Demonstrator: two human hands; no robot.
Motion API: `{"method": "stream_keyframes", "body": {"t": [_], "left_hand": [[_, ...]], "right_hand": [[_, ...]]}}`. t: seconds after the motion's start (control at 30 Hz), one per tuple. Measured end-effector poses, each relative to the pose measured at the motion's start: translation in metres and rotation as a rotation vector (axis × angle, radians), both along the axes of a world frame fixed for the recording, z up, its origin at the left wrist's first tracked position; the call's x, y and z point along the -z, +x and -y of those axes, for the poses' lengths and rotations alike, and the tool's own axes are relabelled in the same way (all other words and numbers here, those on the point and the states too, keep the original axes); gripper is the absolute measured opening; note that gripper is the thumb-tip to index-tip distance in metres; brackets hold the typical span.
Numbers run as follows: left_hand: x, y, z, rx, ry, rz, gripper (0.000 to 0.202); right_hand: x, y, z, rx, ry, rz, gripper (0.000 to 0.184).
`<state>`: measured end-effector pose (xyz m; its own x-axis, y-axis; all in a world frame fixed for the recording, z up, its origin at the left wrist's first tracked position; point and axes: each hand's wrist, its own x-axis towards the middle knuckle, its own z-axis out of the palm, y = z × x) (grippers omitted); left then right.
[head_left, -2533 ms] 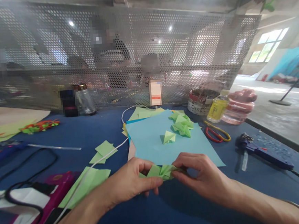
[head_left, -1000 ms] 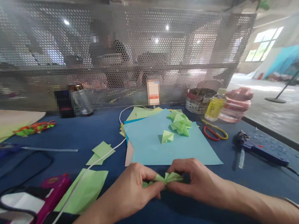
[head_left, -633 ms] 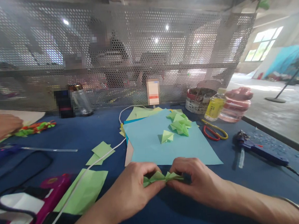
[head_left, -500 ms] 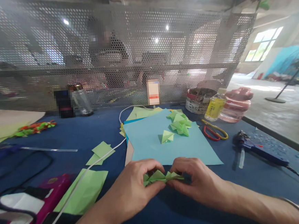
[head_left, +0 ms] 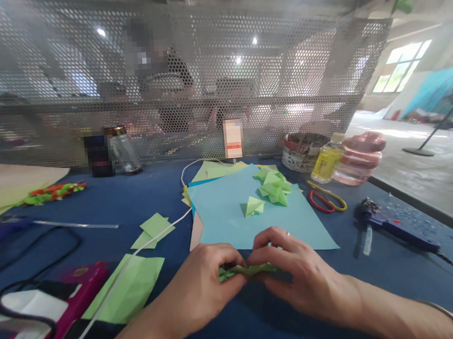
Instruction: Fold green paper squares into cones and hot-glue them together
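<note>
A small folded green paper piece [head_left: 244, 270] lies low over the blue table, pinched from both sides. My left hand [head_left: 204, 286] grips its left end with thumb and fingers closed. My right hand [head_left: 293, 274] presses on its right half, fingers curled over it. Just beyond lies a light blue paper sheet [head_left: 230, 221] with one folded green piece [head_left: 254, 206] and a pile of several more [head_left: 275, 185].
Red and yellow scissors [head_left: 326, 199], a blue glue gun [head_left: 395, 222], a yellow bottle [head_left: 327, 161] and a basket [head_left: 299, 153] lie at right. Green paper squares [head_left: 126, 289], a white cable [head_left: 153, 240] and a magenta glue gun [head_left: 53, 308] lie at left. A perforated metal screen [head_left: 188, 83] closes the back.
The green piece has been pressed flatter and lower. My right hand's fingers have moved over its top. Another person's hand at the far left showed briefly and is gone.
</note>
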<state>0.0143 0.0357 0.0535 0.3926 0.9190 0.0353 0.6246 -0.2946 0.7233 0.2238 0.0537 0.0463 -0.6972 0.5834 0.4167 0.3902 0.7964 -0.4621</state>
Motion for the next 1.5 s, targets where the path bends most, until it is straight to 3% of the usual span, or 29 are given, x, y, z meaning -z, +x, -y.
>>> {"method": "stream_keyframes", "body": {"t": [0.27, 0.83, 1.03, 1.13, 1.5], "left_hand": [[0.000, 0.003, 0.000, -0.026, -0.021, -0.018, 0.013], [0.007, 0.005, 0.008, 0.099, 0.205, -0.142, 0.016], [0.000, 0.002, 0.007, -0.005, 0.154, -0.177, 0.016], [-0.001, 0.000, 0.004, -0.035, 0.116, -0.194, 0.018], [-0.005, 0.000, 0.003, -0.042, 0.082, -0.188, 0.017]], "right_hand": [[0.000, -0.003, 0.001, -0.016, -0.013, 0.054, 0.010], [0.010, -0.003, 0.005, -0.029, -0.013, 0.059, 0.016], [0.001, -0.006, 0.004, 0.074, -0.152, 0.022, 0.005], [0.000, -0.007, 0.002, 0.101, -0.194, 0.056, 0.008], [0.001, -0.007, 0.001, 0.115, -0.257, 0.070, 0.007]]}}
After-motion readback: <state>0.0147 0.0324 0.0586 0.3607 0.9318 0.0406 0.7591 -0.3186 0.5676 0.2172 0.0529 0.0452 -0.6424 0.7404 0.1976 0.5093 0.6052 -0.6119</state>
